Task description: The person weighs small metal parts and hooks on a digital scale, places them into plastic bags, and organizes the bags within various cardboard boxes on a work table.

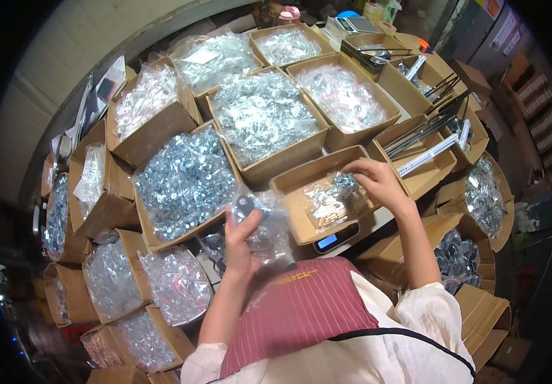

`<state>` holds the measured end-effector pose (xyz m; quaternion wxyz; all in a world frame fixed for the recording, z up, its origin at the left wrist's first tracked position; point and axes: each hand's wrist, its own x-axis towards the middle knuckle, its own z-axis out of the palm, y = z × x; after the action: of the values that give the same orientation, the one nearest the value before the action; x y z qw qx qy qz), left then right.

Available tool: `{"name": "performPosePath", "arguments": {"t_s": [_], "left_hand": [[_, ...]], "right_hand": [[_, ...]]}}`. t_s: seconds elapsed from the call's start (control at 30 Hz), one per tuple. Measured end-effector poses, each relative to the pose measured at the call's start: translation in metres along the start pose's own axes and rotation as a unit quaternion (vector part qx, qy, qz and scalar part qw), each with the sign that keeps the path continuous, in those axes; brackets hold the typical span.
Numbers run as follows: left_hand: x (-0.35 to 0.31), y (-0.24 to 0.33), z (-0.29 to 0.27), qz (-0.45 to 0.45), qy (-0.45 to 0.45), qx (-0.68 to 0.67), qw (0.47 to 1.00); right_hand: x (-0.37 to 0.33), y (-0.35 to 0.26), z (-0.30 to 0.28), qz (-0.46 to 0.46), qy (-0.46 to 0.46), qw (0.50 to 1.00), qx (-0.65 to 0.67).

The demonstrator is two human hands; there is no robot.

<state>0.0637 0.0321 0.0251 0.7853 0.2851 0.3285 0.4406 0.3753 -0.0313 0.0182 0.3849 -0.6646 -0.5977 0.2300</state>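
Observation:
My left hand [242, 242] is closed around a clear plastic bag [269, 233] with a dark part showing near its top. My right hand [381, 182] reaches over the open cardboard box [285, 185] in front of me. Its bent fingers pinch a small clear packet of metal hardware [345, 184] inside that box. More small packets, some with copper-coloured pieces [330, 211], lie beside it on the box floor. The box sits by a digital scale [335, 239] with a lit blue display.
Cardboard boxes crowd around me. One holds loose bluish metal parts [186, 182]; others hold bagged hardware [263, 118]. To the right, a box carries dark rods [420, 134] and a white strip [428, 155]. Another scale [356, 24] stands at the back.

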Motion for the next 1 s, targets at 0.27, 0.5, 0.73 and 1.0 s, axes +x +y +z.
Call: {"name": "performPosePath", "arguments": {"t_s": [0.27,0.5,0.73,1.0], "left_hand": [[0.046,-0.02,0.04,0.054,-0.114,0.297,0.947],[0.062,-0.032,0.03,0.136,-0.239,0.451,0.849],[0.043,0.021,0.002,0.097,-0.051,0.273,0.956],[0.022,0.019,-0.045,0.045,0.026,0.264,0.963]], "right_hand": [[-0.053,0.056,-0.009,0.131,0.16,0.954,0.219],[-0.053,0.061,-0.016,0.107,0.245,0.923,0.275],[-0.06,0.064,-0.03,0.116,0.314,0.91,0.247],[-0.055,0.078,-0.029,0.098,0.303,0.917,0.241]]}}
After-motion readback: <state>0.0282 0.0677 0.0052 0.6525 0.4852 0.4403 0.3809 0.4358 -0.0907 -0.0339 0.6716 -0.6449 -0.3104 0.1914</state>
